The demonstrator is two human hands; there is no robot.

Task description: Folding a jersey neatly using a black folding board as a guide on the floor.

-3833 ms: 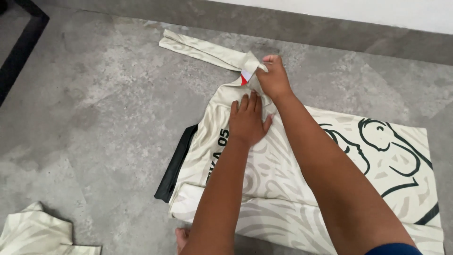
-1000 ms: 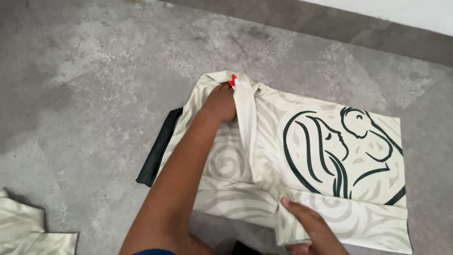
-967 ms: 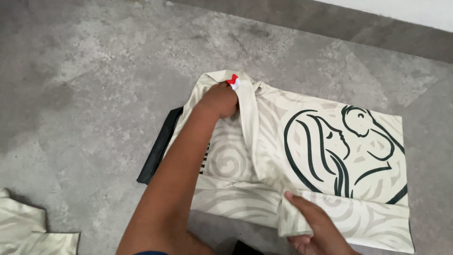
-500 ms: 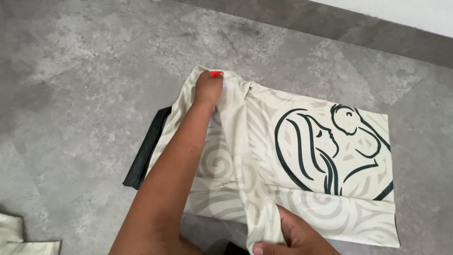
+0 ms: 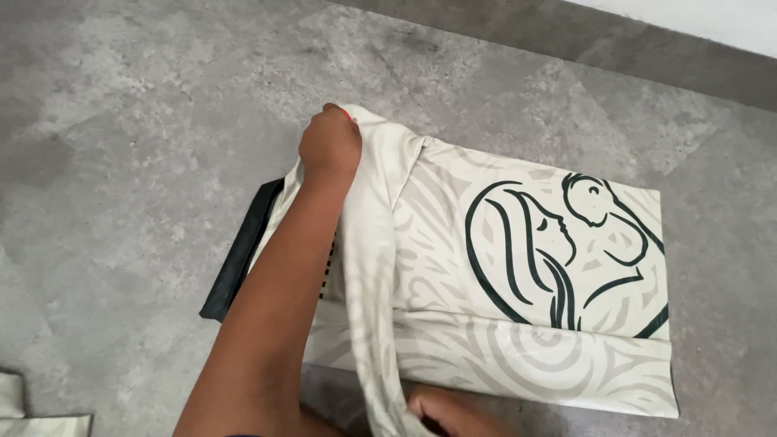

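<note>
Cream shirt (image 5: 518,324), left hand (image 5: 330,146) gripping collar

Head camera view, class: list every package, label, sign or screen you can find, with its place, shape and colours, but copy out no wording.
Cream bag: a flat, rectangular package on the grey floor, pale swirl pattern, dark line drawing of two heads.
Red tag: a tiny sliver at the bag's top edge, beside the left hand.
Dark printed marks: beside the left forearm, mostly hidden.
No signs or screens.
</note>
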